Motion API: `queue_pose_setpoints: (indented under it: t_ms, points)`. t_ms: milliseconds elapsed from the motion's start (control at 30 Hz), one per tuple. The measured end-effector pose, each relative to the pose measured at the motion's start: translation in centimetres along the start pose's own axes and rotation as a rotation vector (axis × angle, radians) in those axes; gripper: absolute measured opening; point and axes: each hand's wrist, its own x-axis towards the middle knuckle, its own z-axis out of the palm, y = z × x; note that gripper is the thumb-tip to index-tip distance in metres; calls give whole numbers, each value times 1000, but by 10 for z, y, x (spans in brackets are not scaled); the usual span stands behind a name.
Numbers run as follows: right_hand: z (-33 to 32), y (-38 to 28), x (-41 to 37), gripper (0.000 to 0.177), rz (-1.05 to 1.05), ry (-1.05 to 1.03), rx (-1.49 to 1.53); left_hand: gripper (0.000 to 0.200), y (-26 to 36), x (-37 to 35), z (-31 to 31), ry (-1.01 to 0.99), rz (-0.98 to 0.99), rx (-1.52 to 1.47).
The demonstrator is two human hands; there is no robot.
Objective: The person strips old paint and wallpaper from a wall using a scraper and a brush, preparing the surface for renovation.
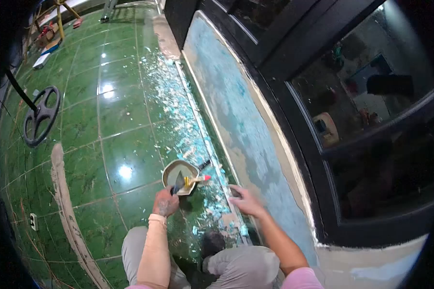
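My left hand (166, 202) is closed round the dark handle of a putty knife (180, 179). Its blade is over a shallow pan (168, 172) on the floor. Across the pan's right side lies a paintbrush (197, 179) with a red handle end, and a dark handle sticks out at the upper right. My right hand (246, 200) is at the foot of the wall, beside the narrow white ledge (225, 185). Its thumb and fingers are apart, and I see nothing held in them.
Blue and white paint flakes (183, 120) cover the green tiles along the patchy, scraped blue wall (231, 91). Dark-framed glass doors (371, 120) rise at the right. At the left are a steering-wheel-shaped object (42, 115), a long tan strip (67, 207) and a socket (33, 221).
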Motion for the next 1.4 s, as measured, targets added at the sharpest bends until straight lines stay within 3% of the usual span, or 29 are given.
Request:
queue_pose_setpoints:
  t_ms: [67, 133, 200, 233, 300, 367, 433, 533, 667, 733, 833, 967, 1167, 1400]
  points:
    - [-52, -54, -75, 52, -49, 123, -72, 37, 17, -2, 10, 49, 85, -85]
    - [-89, -95, -154, 43, -48, 363, -63, 41, 40, -4, 21, -96, 33, -427]
    - [-121, -142, -228, 35, -187, 642, -310, 43, 58, -7, 39, -326, -22, -804]
    - [-129, -172, -263, 33, -157, 755, -398, 44, 67, -11, 50, -447, -60, -994]
    - [-160, -193, -326, 29, -361, 917, -1017, 47, 84, -23, 68, -589, -100, -1072]
    - [-196, -191, -387, 30, -331, 1092, -1244, 46, 97, -38, 86, -682, -117, -1033]
    - [-232, -189, -434, 33, -307, 1135, -1476, 51, 91, -51, 117, -704, -127, -920]
    - [-260, -197, -459, 41, -265, 990, -1795, 60, 92, -75, 143, -729, -173, -882]
    - [-274, -179, -454, 51, -207, 907, -1906, 64, 87, -93, 182, -748, -193, -794]
    - [-275, -174, -451, 51, -219, 935, -1921, 58, 89, -99, 196, -780, -216, -819]
    - [-274, -174, -452, 52, -238, 939, -1911, 57, 83, -115, 232, -746, -88, -892]
    - [-272, -177, -450, 55, -257, 974, -1890, 54, 99, -134, 246, -751, -210, -887]
    - [-274, -175, -450, 64, -299, 1009, -1825, 42, 123, -154, 261, -591, -333, -904]
    - [-271, -174, -451, 67, -326, 1092, -1727, 69, 124, -150, 286, -594, -287, -865]
